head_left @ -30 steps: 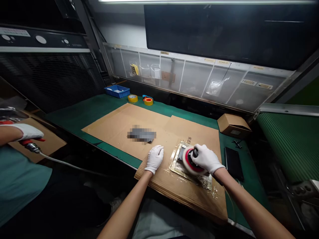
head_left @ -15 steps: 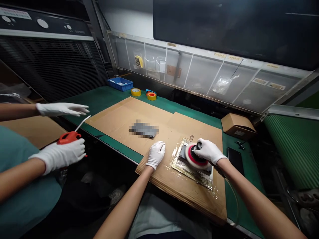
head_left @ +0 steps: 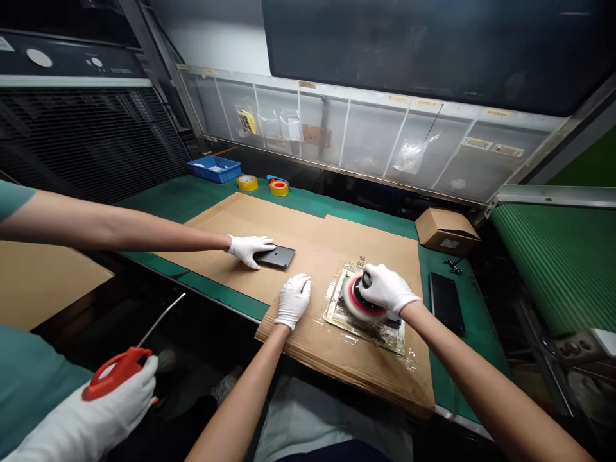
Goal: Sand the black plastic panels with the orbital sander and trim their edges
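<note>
My right hand (head_left: 389, 287) is wrapped around the black knob of a handheld polisher (head_left: 360, 301), which has a red ring and a pale round pad. The polisher's pad presses on a flat piece lying on a taped metal-looking plate (head_left: 344, 319), and covers much of it. My left hand (head_left: 293, 300) rests loosely curled on the cardboard (head_left: 312, 343), left of the plate, with nothing in it. Beyond it, a co-worker's gloved hand (head_left: 250, 249) touches a dark flat panel (head_left: 279, 256) on the cardboard. All these hands wear white gloves.
The co-worker's other hand (head_left: 120, 404) grips a red-topped bottle (head_left: 115, 375) with a bent spout. At the back are a blue bin (head_left: 215, 170), tape rolls (head_left: 247, 183) and a small carton (head_left: 445, 232). A black panel (head_left: 446, 303) lies at right, beside a green ribbed surface (head_left: 563, 263).
The co-worker's empty hand has reached right onto the dark panel, and their bottle has come lower. My hands keep their places while the view has shifted slightly.
</note>
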The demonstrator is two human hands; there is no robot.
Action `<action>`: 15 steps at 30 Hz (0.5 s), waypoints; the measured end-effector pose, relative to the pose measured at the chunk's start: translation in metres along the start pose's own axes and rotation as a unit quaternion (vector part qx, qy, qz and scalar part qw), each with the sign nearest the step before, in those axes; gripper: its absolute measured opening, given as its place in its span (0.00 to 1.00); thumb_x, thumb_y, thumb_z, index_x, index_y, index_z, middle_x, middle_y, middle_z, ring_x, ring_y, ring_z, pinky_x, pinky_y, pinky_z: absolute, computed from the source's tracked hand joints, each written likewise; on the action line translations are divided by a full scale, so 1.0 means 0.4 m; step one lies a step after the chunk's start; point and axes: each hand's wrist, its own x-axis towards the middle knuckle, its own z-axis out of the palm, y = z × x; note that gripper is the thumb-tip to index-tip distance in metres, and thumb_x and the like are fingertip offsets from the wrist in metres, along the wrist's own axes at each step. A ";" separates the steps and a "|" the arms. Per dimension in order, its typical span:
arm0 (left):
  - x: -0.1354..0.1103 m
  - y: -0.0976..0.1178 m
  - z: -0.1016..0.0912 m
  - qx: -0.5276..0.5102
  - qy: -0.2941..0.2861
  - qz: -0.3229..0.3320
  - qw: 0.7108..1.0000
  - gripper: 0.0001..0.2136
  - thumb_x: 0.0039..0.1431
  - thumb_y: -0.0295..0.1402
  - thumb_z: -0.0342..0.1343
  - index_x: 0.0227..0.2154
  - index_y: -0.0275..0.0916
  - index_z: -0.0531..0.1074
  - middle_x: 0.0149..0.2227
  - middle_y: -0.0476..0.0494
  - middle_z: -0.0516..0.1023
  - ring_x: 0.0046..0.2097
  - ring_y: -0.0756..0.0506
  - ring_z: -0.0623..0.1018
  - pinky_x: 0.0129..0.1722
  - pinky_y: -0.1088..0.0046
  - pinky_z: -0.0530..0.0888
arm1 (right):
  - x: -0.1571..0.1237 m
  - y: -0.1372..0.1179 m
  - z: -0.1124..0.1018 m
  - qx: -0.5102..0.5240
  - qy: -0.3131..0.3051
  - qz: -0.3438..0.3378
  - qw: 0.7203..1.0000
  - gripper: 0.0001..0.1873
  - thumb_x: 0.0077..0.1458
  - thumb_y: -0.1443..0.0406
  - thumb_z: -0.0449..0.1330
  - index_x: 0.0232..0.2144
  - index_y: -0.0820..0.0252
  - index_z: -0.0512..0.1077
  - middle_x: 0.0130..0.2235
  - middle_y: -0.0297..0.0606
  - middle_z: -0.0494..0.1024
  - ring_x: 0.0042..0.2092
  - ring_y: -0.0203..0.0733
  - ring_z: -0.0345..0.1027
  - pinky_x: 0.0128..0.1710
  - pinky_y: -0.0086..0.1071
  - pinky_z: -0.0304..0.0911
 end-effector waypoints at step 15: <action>0.069 0.328 -0.010 -0.157 -0.024 0.083 0.984 0.16 0.70 0.36 0.48 0.54 0.47 0.76 0.59 0.52 0.77 0.59 0.41 0.75 0.63 0.65 0.71 | 0.000 0.011 0.026 0.001 -0.007 -0.038 0.999 0.17 0.60 0.58 0.54 0.48 0.57 0.74 0.46 0.49 0.78 0.43 0.53 0.75 0.43 0.40 0.66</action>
